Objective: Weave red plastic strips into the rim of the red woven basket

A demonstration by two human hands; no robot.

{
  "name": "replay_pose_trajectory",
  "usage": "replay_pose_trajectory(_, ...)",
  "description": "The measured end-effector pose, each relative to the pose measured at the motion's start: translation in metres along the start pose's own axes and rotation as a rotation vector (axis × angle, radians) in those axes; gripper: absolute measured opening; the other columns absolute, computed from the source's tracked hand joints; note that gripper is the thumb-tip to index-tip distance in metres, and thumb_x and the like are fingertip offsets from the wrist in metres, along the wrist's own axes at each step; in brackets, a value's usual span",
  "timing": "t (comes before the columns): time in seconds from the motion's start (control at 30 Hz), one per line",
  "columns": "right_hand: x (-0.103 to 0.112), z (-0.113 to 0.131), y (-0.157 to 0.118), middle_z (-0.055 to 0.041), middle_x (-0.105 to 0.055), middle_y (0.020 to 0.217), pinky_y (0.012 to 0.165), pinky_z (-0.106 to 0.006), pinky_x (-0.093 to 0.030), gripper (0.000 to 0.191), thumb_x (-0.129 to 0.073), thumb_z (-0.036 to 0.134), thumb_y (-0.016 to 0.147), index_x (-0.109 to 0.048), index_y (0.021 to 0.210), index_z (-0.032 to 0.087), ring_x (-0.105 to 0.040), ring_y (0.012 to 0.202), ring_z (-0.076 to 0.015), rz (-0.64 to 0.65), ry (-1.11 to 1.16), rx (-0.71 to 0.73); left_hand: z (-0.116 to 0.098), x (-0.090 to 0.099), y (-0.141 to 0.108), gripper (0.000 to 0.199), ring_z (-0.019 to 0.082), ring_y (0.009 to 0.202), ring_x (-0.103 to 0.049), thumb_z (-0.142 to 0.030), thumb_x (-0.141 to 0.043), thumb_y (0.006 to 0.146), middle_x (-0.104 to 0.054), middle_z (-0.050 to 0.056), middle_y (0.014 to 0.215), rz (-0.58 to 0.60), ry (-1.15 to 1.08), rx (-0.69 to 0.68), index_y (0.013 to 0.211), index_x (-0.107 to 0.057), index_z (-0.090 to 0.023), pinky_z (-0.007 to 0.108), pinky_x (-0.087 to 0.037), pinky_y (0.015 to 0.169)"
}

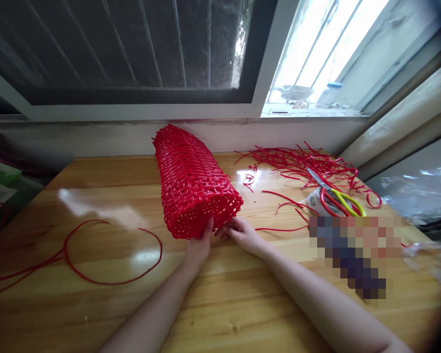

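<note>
A red woven basket (194, 176) lies tilted on its side on the wooden table, its closed, open-weave bottom facing me and its far end leaning toward the wall. My left hand (199, 245) grips the lower edge of that bottom, thumb pressed on the weave and the other fingers hidden underneath. Close beside it, my right hand (242, 235) is at the lower right edge of the basket with its fingers pinched together. What sits between those fingertips is too small to make out. A thin red strand (279, 229) runs along the table just beyond my right hand.
A looped red strand (113, 283) lies at the left. Scissors (338, 196) with red and yellow handles rest on a white roll (314, 200) at the right. Behind them is a tangled heap of red strands (294, 159). A blurred-out patch (353, 255) covers something nearby. A window stands behind.
</note>
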State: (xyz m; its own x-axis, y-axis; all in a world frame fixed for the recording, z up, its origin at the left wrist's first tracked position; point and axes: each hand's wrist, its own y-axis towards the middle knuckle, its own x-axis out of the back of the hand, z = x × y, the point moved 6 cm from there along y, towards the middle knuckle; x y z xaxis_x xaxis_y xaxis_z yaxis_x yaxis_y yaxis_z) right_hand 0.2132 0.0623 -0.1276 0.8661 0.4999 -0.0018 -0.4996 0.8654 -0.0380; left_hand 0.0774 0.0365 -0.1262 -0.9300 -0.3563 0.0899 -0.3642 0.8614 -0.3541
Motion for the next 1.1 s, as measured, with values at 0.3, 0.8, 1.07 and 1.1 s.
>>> replay_pose_trajectory(0.3,0.005,-0.003,0.004,-0.0034,-0.062,0.074,0.060,-0.025,-0.045,0.015,-0.049,0.028,0.078,-0.055,0.081,0.016,-0.054,0.061,-0.0119,-0.132,-0.053,0.025,-0.004,0.001,-0.002,0.043,0.025,0.117,-0.050,-0.043,-0.062,0.072,-0.062,0.007,0.117,-0.044,0.160,-0.102,0.109,-0.061,-0.022,0.036,-0.036,0.102)
replay_pose_trajectory(0.8,0.011,-0.012,0.011,0.0017,-0.051,0.053,0.052,-0.023,-0.037,0.018,-0.050,0.033,0.069,-0.054,0.064,0.016,-0.045,0.050,-0.0097,-0.257,0.001,-0.058,0.000,0.002,0.001,0.041,0.028,0.114,-0.052,-0.044,-0.064,0.070,-0.064,0.008,0.112,-0.035,0.216,-0.111,0.104,-0.063,-0.022,0.039,-0.037,0.100)
replay_pose_trajectory(1.07,0.010,-0.011,0.017,0.0018,-0.052,0.052,0.050,-0.021,-0.036,0.011,-0.047,0.018,0.066,-0.051,0.056,0.015,-0.044,0.049,-0.0090,-0.266,-0.016,-0.136,-0.002,-0.002,-0.002,0.040,0.025,0.114,-0.052,-0.041,-0.060,0.074,-0.061,0.008,0.117,0.000,0.194,-0.065,0.108,-0.061,-0.020,0.039,-0.036,0.101)
replay_pose_trajectory(1.1,0.009,-0.010,0.018,0.0016,-0.052,0.051,0.049,-0.021,-0.037,0.011,-0.046,0.016,0.066,-0.050,0.055,0.015,-0.044,0.049,-0.0091,-0.259,-0.018,-0.148,-0.002,-0.002,-0.002,0.041,0.025,0.115,-0.052,-0.041,-0.061,0.073,-0.061,0.009,0.118,-0.006,0.196,-0.036,0.108,-0.060,-0.020,0.039,-0.036,0.101)
